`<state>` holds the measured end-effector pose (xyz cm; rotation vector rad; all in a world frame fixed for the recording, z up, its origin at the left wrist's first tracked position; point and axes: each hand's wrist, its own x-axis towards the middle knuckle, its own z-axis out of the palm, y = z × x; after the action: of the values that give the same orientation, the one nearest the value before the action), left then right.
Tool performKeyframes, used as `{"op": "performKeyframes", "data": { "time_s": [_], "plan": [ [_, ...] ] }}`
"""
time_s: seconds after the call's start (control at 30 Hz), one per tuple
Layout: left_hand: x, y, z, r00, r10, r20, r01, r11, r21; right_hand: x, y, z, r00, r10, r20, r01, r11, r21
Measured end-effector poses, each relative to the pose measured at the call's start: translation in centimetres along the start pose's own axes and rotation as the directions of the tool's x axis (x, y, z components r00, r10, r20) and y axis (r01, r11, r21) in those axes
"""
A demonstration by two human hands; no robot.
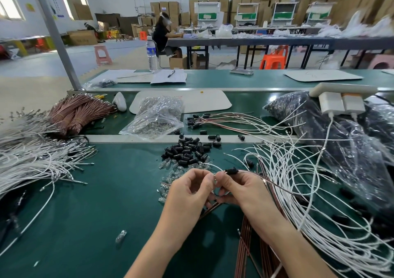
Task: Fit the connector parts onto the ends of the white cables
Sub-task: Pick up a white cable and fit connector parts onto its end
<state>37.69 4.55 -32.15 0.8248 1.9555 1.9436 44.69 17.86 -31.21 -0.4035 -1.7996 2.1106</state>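
My two hands meet over the green bench near its middle. My right hand (238,189) pinches a black connector sleeve (232,171), from which a brown wire (275,185) and a white cable run off to the right. My left hand (189,189) curls its fingers at the wire ends right beside it, apparently pinching something small. A pile of loose black connector sleeves (189,152) lies just beyond my hands, with small clear glass bulbs (170,173) scattered in front of it. Loose white cables (298,171) sprawl to the right.
A thick bundle of white cables (32,160) and tied brown wire bundles (78,111) lie at left. A clear bag of parts (155,115) and finished assemblies (204,119) sit behind. Dark bags (341,132) and a white power strip (341,98) fill the right. One bulb (121,236) lies near me.
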Motion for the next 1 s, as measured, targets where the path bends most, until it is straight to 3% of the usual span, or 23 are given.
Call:
{"op": "performKeyframes", "data": {
  "time_s": [0.4, 0.73, 0.8, 0.87, 1.0],
  "plan": [
    [0.1, 0.1, -0.1, 0.996, -0.067, 0.055, 0.070, 0.996, -0.058, 0.1, 0.0, -0.1, 0.999, -0.006, -0.034, 0.005, 1.000, -0.005],
    [0.3, -0.2, -0.2, 0.996, -0.085, 0.022, 0.086, 0.993, -0.078, 0.0, 0.1, -0.1, 0.999, -0.018, 0.035, 0.017, 1.000, 0.020],
    [0.0, 0.1, -0.1, 0.998, -0.059, 0.002, 0.059, 0.998, 0.013, 0.0, 0.1, -0.2, 0.999, -0.019, 0.032, 0.018, 1.000, 0.003],
    [-0.7, 0.5, -0.7, 0.997, 0.043, -0.066, -0.026, 0.971, 0.240, -0.1, 0.1, -0.2, 1.000, -0.012, 0.018, 0.012, 1.000, -0.006],
    [-3.5, 1.7, -4.7, 0.923, 0.298, -0.245, -0.100, 0.799, 0.593, -0.2, 0.0, -0.3, 1.000, 0.024, 0.000, -0.024, 0.999, 0.031]
  ]
}}
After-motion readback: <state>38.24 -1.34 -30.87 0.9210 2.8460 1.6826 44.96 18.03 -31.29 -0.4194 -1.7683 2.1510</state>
